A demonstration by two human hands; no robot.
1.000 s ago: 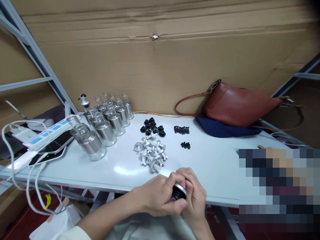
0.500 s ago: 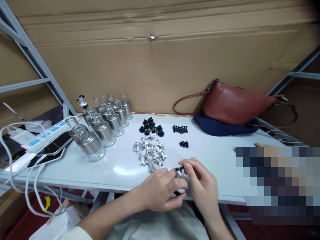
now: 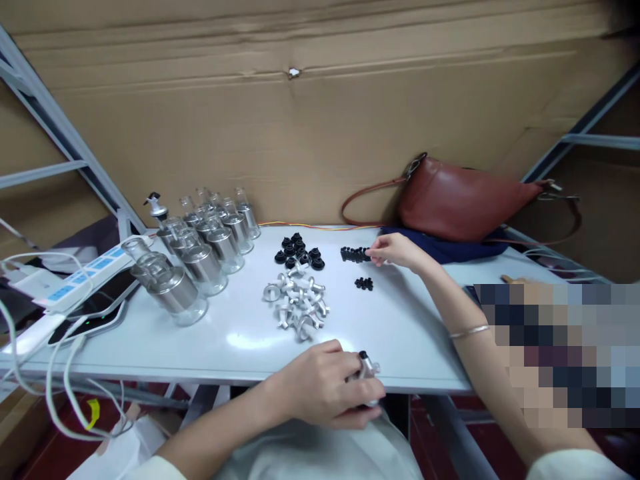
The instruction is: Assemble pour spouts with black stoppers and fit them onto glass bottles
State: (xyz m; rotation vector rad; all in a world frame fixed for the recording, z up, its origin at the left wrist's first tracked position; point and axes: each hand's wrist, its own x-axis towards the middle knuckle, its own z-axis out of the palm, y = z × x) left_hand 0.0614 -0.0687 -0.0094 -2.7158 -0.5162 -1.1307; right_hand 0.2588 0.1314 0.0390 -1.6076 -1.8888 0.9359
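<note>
My left hand is closed around a silver pourer head with a black tip, held over the table's front edge. Its lower part is hidden by my fingers. My right hand is stretched out, thumb and fingertips pinching at the right end of a row of small black pieces. Nearer to me is a cluster of smaller black caps. To the left lie a heap of silver pourer parts and, behind it, a group of black ribbed stoppers.
Several glass bottles with metal sleeves stand at left, one topped with a pourer. A power strip and white cables lie at far left. A brown bag rests on dark blue cloth at back right. Cardboard stands behind.
My right hand has left the pourer head and reached forward to the row of black pieces. My left hand keeps the pourer head near the table edge. The view has shifted slightly.
</note>
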